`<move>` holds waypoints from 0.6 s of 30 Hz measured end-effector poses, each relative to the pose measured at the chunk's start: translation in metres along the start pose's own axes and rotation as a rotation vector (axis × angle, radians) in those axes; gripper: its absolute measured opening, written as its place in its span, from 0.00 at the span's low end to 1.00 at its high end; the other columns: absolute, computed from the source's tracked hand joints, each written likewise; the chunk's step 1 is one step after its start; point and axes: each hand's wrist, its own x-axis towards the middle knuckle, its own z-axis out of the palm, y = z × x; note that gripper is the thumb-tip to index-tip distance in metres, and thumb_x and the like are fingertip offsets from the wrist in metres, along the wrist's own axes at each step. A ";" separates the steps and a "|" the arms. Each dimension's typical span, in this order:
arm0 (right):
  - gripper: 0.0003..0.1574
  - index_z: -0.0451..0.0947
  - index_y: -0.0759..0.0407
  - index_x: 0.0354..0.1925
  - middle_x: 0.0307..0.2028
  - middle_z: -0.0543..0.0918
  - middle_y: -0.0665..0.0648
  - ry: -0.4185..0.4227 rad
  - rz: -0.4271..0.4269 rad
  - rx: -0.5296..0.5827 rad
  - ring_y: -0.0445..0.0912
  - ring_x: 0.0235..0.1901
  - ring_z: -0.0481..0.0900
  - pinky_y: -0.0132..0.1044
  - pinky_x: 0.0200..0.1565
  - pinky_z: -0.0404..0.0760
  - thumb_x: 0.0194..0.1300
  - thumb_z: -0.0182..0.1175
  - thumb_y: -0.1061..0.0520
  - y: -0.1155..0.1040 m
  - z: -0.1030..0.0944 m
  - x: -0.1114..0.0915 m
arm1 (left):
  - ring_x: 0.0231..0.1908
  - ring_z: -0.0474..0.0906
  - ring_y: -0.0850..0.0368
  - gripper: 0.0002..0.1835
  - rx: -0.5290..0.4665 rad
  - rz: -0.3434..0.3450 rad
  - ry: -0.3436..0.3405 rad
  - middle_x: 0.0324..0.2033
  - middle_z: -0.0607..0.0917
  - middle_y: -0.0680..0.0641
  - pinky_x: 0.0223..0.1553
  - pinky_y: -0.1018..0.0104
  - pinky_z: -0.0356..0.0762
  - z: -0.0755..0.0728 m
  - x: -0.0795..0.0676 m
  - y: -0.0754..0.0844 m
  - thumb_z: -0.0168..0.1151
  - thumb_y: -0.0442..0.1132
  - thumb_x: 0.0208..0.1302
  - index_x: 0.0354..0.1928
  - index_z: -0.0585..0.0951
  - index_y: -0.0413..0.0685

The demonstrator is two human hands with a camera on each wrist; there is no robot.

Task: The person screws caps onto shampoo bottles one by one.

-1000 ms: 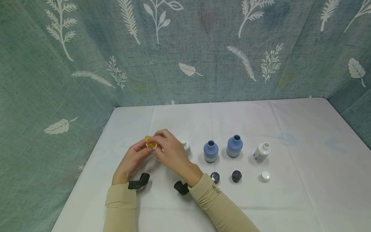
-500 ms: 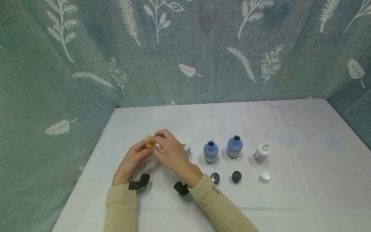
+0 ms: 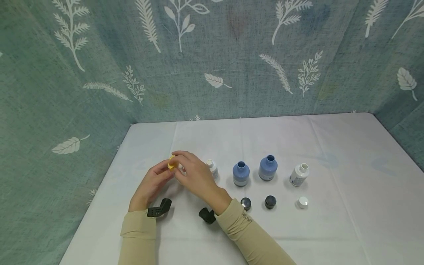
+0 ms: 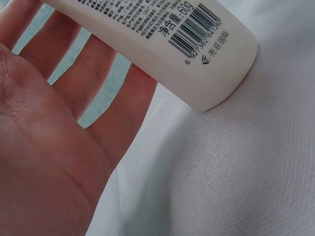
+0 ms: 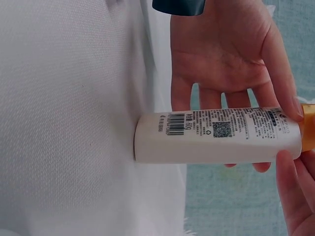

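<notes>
While the left hand (image 3: pixel 152 183) grips the labelled white bottle (image 5: pixel 211 137) on the tablecloth (image 3: pixel 338 228), the right hand (image 3: pixel 197 176) pinches its yellow cap (image 5: pixel 308 128), and loose left fingers could let the bottle spin.

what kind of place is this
Probably an improvised filming or work booth, though nothing settles it: a white-covered table, leaf-patterned fabric hung close behind and beside it, and several open bottles with loose caps set out in front.
</notes>
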 end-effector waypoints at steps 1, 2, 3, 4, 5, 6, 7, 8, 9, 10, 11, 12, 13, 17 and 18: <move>0.09 0.76 0.48 0.39 0.51 0.72 0.46 -0.001 0.000 -0.002 0.37 0.51 0.69 0.24 0.43 0.70 0.57 0.58 0.56 0.000 0.000 0.000 | 0.54 0.67 0.56 0.20 0.001 0.001 -0.001 0.52 0.75 0.50 0.51 0.68 0.67 0.000 0.000 0.000 0.57 0.39 0.61 0.55 0.72 0.42; 0.09 0.76 0.49 0.39 0.50 0.72 0.46 0.002 -0.002 -0.006 0.37 0.50 0.69 0.24 0.44 0.70 0.57 0.58 0.56 0.000 0.000 0.000 | 0.54 0.67 0.56 0.20 0.001 0.003 -0.004 0.52 0.75 0.50 0.51 0.68 0.67 0.000 0.000 0.000 0.57 0.39 0.61 0.55 0.72 0.42; 0.09 0.76 0.49 0.39 0.50 0.72 0.46 0.005 -0.004 -0.010 0.38 0.49 0.69 0.24 0.44 0.69 0.57 0.58 0.56 0.000 0.000 0.000 | 0.54 0.66 0.56 0.21 -0.001 0.007 -0.006 0.52 0.75 0.50 0.51 0.68 0.67 0.000 0.000 0.000 0.56 0.38 0.61 0.55 0.72 0.41; 0.09 0.76 0.48 0.40 0.49 0.72 0.46 0.009 -0.006 -0.013 0.38 0.48 0.69 0.25 0.45 0.69 0.57 0.58 0.56 0.000 0.000 0.000 | 0.55 0.66 0.56 0.21 -0.002 0.012 -0.008 0.52 0.75 0.50 0.51 0.68 0.67 0.000 0.000 0.000 0.56 0.38 0.61 0.55 0.71 0.41; 0.10 0.76 0.48 0.40 0.48 0.72 0.46 0.011 -0.007 -0.015 0.38 0.48 0.69 0.25 0.45 0.69 0.57 0.58 0.55 0.000 0.001 0.000 | 0.55 0.66 0.56 0.21 -0.001 0.017 -0.011 0.52 0.75 0.50 0.51 0.68 0.67 0.000 0.000 0.000 0.56 0.38 0.61 0.56 0.71 0.40; 0.10 0.76 0.48 0.40 0.48 0.72 0.46 0.013 -0.008 -0.018 0.38 0.48 0.69 0.26 0.45 0.69 0.57 0.58 0.55 0.000 0.001 0.001 | 0.55 0.66 0.56 0.20 0.001 0.021 -0.013 0.52 0.75 0.50 0.51 0.68 0.67 0.000 0.000 0.000 0.56 0.38 0.61 0.56 0.71 0.40; 0.10 0.76 0.48 0.40 0.47 0.72 0.46 0.015 -0.008 -0.019 0.39 0.48 0.69 0.26 0.46 0.69 0.57 0.59 0.55 0.000 0.000 0.001 | 0.55 0.66 0.55 0.20 0.000 0.022 -0.014 0.52 0.75 0.50 0.51 0.68 0.67 0.000 0.000 0.000 0.56 0.38 0.61 0.56 0.71 0.40; 0.10 0.76 0.48 0.40 0.47 0.72 0.46 0.017 -0.008 -0.020 0.39 0.48 0.69 0.26 0.46 0.69 0.57 0.59 0.55 0.000 0.000 0.001 | 0.55 0.66 0.55 0.20 0.002 0.023 -0.013 0.52 0.75 0.50 0.51 0.68 0.67 0.000 0.000 0.000 0.56 0.38 0.61 0.55 0.71 0.40; 0.10 0.76 0.48 0.40 0.47 0.72 0.46 0.019 -0.008 -0.022 0.39 0.47 0.69 0.26 0.46 0.69 0.57 0.59 0.55 0.000 0.000 0.001 | 0.55 0.66 0.55 0.20 0.005 0.025 -0.014 0.52 0.75 0.50 0.51 0.68 0.67 0.000 0.000 0.000 0.55 0.38 0.61 0.55 0.71 0.40; 0.10 0.76 0.48 0.40 0.47 0.72 0.46 0.020 -0.008 -0.025 0.39 0.47 0.69 0.26 0.46 0.69 0.57 0.59 0.55 0.000 0.000 0.001 | 0.55 0.66 0.55 0.20 0.008 0.026 -0.015 0.52 0.75 0.49 0.51 0.68 0.67 0.000 0.000 -0.001 0.55 0.38 0.62 0.55 0.71 0.40; 0.10 0.76 0.48 0.40 0.46 0.72 0.46 0.022 -0.009 -0.025 0.39 0.47 0.69 0.25 0.46 0.69 0.57 0.59 0.54 0.000 0.000 0.001 | 0.55 0.66 0.56 0.20 0.007 0.027 -0.016 0.52 0.75 0.50 0.51 0.68 0.67 0.000 0.000 -0.001 0.55 0.38 0.62 0.55 0.71 0.40; 0.09 0.77 0.48 0.40 0.46 0.71 0.46 0.026 -0.009 -0.021 0.38 0.46 0.69 0.25 0.45 0.68 0.57 0.59 0.54 0.000 0.000 0.001 | 0.54 0.67 0.56 0.20 0.004 0.030 -0.016 0.51 0.75 0.49 0.51 0.68 0.67 0.000 0.000 -0.001 0.55 0.37 0.62 0.55 0.71 0.39; 0.09 0.77 0.49 0.39 0.46 0.71 0.46 0.030 -0.008 -0.019 0.38 0.46 0.69 0.25 0.45 0.68 0.57 0.59 0.54 0.000 0.000 0.001 | 0.54 0.67 0.55 0.20 0.000 0.032 -0.016 0.51 0.75 0.49 0.51 0.68 0.67 0.000 0.001 -0.001 0.55 0.37 0.62 0.55 0.71 0.39; 0.10 0.77 0.49 0.39 0.44 0.71 0.47 0.045 -0.006 -0.012 0.38 0.43 0.69 0.24 0.43 0.68 0.56 0.60 0.56 0.000 0.000 0.000 | 0.53 0.68 0.55 0.19 -0.006 0.039 -0.018 0.49 0.76 0.49 0.51 0.68 0.67 0.000 0.001 -0.002 0.55 0.37 0.61 0.54 0.72 0.38; 0.10 0.76 0.49 0.39 0.44 0.71 0.47 0.046 -0.004 -0.013 0.38 0.43 0.69 0.24 0.42 0.69 0.56 0.60 0.56 0.000 0.000 0.000 | 0.53 0.68 0.55 0.19 -0.004 0.039 -0.018 0.49 0.76 0.49 0.51 0.68 0.67 0.000 0.001 -0.002 0.55 0.37 0.61 0.54 0.72 0.38</move>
